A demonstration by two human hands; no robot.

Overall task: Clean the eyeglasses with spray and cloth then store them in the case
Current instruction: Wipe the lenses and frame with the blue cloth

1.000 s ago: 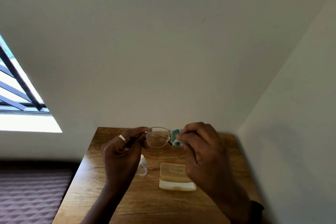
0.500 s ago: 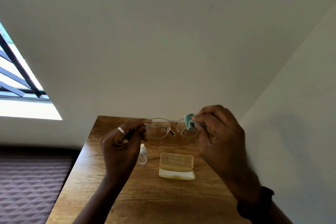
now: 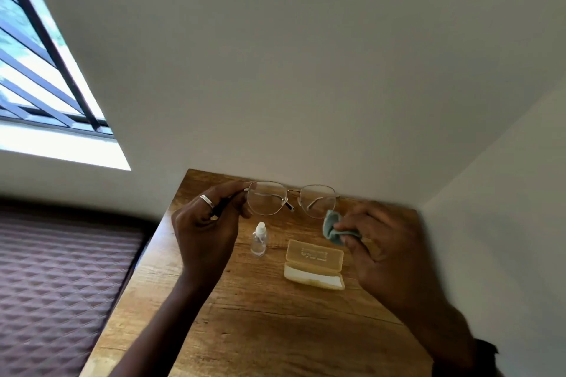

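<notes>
Pinching eyeglasses (image 3: 291,197) w/ left hand (image 3: 203,236); right hand (image 3: 389,251) clamped on cloth (image 3: 332,228); case (image 3: 314,263) lid lettering unreadable, prob. embossed.

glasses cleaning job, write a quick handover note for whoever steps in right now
Left hand: holds the glasses by one end of the frame, up over the far edge of the table.
Right hand: pinches the cloth, just below the glasses and off the lens.
Spray bottle stands upright on the table; the case lies open beside it, nothing inside.
Done: case opened, cloth in hand.
Left: finish any wiping, fold the glasses, put them in the case, close it.
</notes>
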